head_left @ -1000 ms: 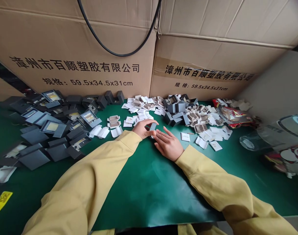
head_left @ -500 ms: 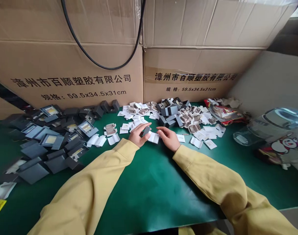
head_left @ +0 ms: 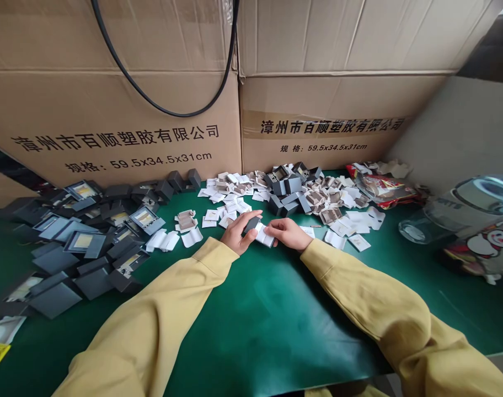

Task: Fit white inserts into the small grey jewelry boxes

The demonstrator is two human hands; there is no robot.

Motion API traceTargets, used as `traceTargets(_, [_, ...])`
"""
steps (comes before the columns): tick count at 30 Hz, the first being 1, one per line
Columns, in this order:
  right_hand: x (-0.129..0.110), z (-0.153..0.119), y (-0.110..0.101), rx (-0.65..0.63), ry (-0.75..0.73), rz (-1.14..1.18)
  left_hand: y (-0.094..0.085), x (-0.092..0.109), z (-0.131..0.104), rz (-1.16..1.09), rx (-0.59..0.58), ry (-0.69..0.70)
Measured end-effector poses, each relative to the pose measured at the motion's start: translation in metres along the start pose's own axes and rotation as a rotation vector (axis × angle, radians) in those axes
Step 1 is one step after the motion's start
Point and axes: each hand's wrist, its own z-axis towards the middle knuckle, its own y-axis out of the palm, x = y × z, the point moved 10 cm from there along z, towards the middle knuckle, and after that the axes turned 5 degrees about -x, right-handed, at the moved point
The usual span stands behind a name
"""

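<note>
Your left hand (head_left: 237,232) is closed around a small dark grey box (head_left: 252,224), thumb on the near side and fingers over the far side. Your right hand (head_left: 290,234) has its fingertips together at the right end of a white piece (head_left: 265,236) that meets the box — whether it sits inside or only against it, you cannot tell from this view. Both things are between your hands, near the middle of the green table (head_left: 251,325).

Just beyond your fingers lie loose white cards (head_left: 230,207). To your left is a broad heap of dark grey boxes (head_left: 86,242), some open with pale yellow inside; ahead and to the right, a smaller cluster of grey boxes (head_left: 287,190) lies beside a pile of white papers and trays (head_left: 328,199). Farther right are a red snack bag (head_left: 379,190) and a clear plastic cup (head_left: 458,207) on its side. Printed cardboard cartons (head_left: 152,91) wall off the back — a black cable (head_left: 179,114) loops down before them.
</note>
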Motion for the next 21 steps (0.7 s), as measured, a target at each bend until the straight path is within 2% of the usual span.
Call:
traceTargets(4, [0.004,-0.001,-0.006,0.134,-0.011,0.051,0.007,-0.016,-0.001,-0.140,-0.048,-0.165])
traceTargets(6, [0.005,-0.003,-0.008,0.183,-0.016,0.085,0.008,-0.027,-0.002,-0.134,-0.055,-0.288])
traceTargets(9, [0.003,-0.004,-0.005,0.182,-0.048,0.116,0.013,-0.042,-0.004,-0.060,-0.098,-0.426])
traceTargets(11, [0.001,-0.004,-0.003,0.174,-0.065,0.129,0.018,-0.047,-0.005,-0.080,-0.122,-0.446])
traceTargets(14, [-0.001,-0.005,-0.002,0.171,-0.072,0.141,0.024,-0.051,-0.006,-0.250,-0.143,-0.458])
traceTargets(21, [-0.006,-0.005,0.003,0.098,-0.092,0.081,0.035,-0.043,-0.008,-0.509,-0.278,-0.522])
